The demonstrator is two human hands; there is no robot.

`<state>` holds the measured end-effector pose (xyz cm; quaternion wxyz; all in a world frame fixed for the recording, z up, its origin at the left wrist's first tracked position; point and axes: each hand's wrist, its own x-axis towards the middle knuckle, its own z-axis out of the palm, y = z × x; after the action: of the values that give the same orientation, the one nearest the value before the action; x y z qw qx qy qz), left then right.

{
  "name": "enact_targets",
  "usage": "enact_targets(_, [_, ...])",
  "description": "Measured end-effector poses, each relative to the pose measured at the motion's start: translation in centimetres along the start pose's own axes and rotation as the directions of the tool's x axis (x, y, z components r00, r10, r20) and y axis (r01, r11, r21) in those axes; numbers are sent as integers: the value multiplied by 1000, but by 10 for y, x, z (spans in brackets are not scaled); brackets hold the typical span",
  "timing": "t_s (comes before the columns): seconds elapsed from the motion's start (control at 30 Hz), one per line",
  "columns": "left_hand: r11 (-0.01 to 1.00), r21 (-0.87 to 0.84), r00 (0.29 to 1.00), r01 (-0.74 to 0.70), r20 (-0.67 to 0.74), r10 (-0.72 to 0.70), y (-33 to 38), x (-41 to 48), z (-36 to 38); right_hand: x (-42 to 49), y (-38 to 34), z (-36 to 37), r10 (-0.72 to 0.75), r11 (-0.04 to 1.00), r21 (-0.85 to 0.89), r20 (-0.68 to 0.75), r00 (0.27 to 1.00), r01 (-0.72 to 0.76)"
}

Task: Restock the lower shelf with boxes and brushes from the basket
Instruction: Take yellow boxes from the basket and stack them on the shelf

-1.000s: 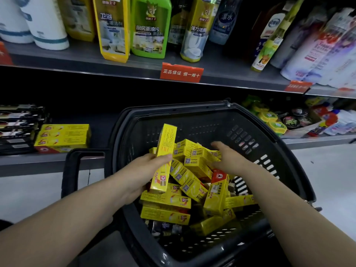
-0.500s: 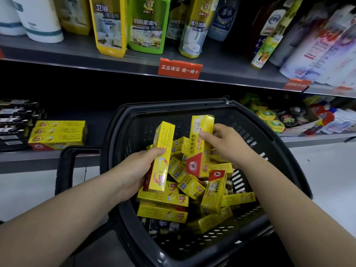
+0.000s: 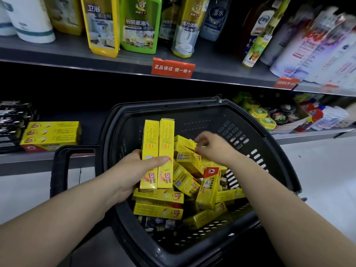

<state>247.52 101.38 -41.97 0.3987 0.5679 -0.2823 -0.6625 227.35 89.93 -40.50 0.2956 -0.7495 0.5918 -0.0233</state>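
A black plastic basket (image 3: 273,157) stands in front of me, filled with several yellow boxes (image 3: 186,182). My left hand (image 3: 133,170) grips two yellow boxes (image 3: 158,149) upright and side by side over the basket's left part. My right hand (image 3: 213,145) hovers over the pile with fingers curled, touching a box at the top of the heap; whether it holds one is unclear. A stack of yellow boxes (image 3: 51,134) lies on the lower shelf (image 3: 38,158) at the left. Dark packets (image 3: 158,222) show under the boxes at the basket's bottom.
Black packaged items (image 3: 13,120) are stacked at the far left of the lower shelf. The upper shelf (image 3: 212,64) holds cleaner bottles and a red tag (image 3: 172,68). Round tins and bottles (image 3: 285,116) fill the lower shelf on the right. The basket handle (image 3: 63,166) juts left.
My right hand passed its yellow box to my left hand, which now holds two. The right hand has gone back down to the pile.
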Motion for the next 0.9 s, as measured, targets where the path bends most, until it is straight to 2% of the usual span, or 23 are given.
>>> enact_targets(0.07, [1000, 7, 1000, 2, -10, -2, 0, 1, 0, 7, 20, 15, 67, 974, -226, 169, 983, -27])
enact_targets(0.13, [1000, 8, 1000, 5, -16, -5, 0, 1, 0, 9, 24, 33, 75, 939, -344, 244, 967, 14])
enact_targets(0.27, [1000, -3, 1000, 16, -6, -16, 4, 1, 0, 19, 14, 41, 4, 872, -488, 86, 996, 39])
enact_targets(0.33, [1000, -20, 1000, 16, -2, -16, 6, 1, -1, 16, 2, 27, -61, 925, -374, 16, 998, 62])
enact_targets(0.4, [1000, -25, 1000, -1, -20, 0, 7, 1, -2, 4, -13, 8, -156, 977, -165, -109, 982, 137])
enact_targets(0.47, [999, -24, 999, -31, -42, 30, 9, 1, -1, -12, -31, -6, -191, 974, 77, -238, 952, 215])
enact_targets(0.5, [999, -24, 998, -47, -47, 46, 10, 0, -1, -19, -39, -9, -181, 953, 192, -254, 950, 233])
enact_targets(0.6, [996, -49, 996, -81, -25, 80, 15, -5, 2, -33, -59, -3, -98, 881, 438, -204, 974, 180])
enact_targets(0.7, [993, -53, 994, -109, 18, 110, 22, -17, 0, -40, -74, 4, 12, 717, 694, -98, 995, 59])
enact_targets(0.8, [989, -29, 989, -145, -6, 145, 26, -35, -13, -40, -87, 5, 33, 624, 779, 42, 999, -53])
enact_targets(0.9, [988, 4, 986, -155, -64, 155, 31, -51, -39, -40, -106, 5, -64, 577, 808, 192, 979, -121])
